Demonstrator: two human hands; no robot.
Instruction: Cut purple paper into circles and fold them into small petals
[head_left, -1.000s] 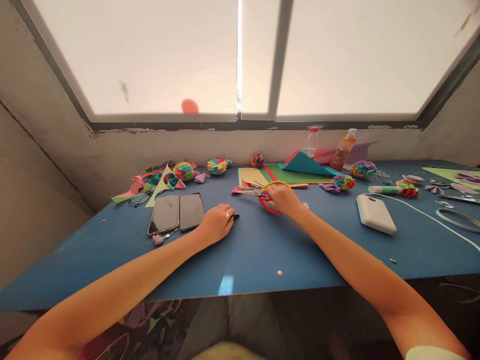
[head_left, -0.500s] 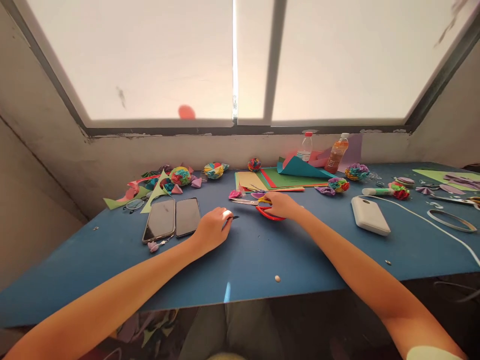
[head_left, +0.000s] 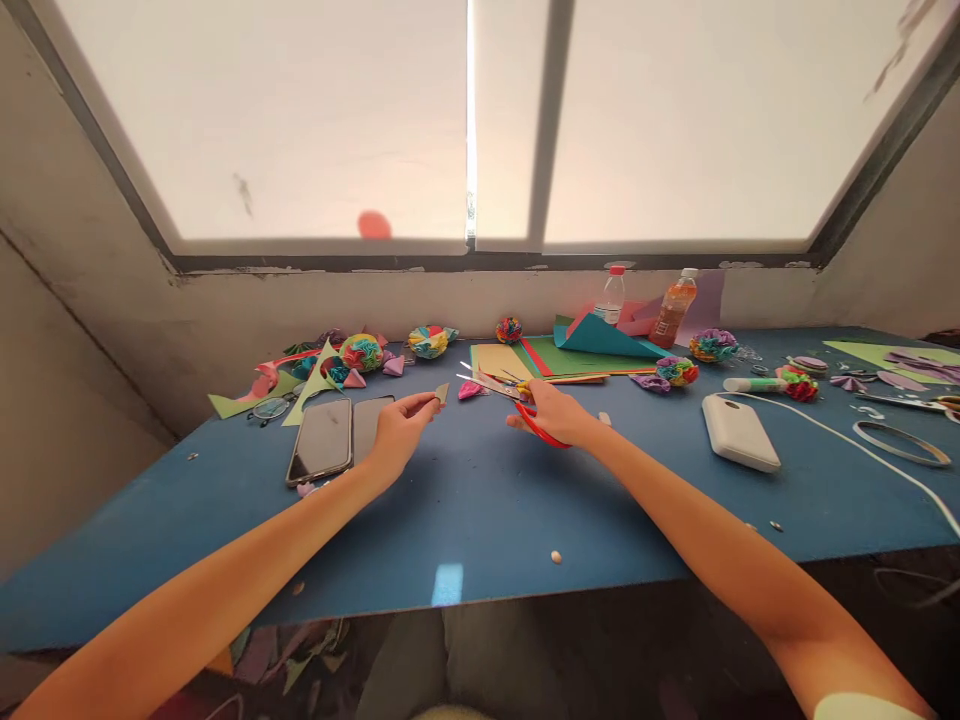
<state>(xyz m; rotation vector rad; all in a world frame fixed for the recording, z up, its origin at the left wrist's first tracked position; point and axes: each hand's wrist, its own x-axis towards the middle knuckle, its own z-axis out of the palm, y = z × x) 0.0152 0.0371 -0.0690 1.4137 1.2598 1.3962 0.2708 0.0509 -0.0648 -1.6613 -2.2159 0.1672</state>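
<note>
Left hand (head_left: 405, 428): fingertips pinching a small olive paper-like piece (head_left: 442, 394) above the blue tabletop (head_left: 480, 520). Right hand (head_left: 559, 411): fingers curled on metal scissors with red-and-yellow handles (head_left: 495, 384), parted blades clear of piece. Apparent step: cutting; next move calls for steady blade alignment

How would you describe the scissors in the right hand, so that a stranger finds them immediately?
Start at the blue table below the bright window. Near its middle, the person's right hand holds the scissors, their blades pointing left. Their bright red handle loop sets them apart from the metal tool lying at the table's right end.
</note>
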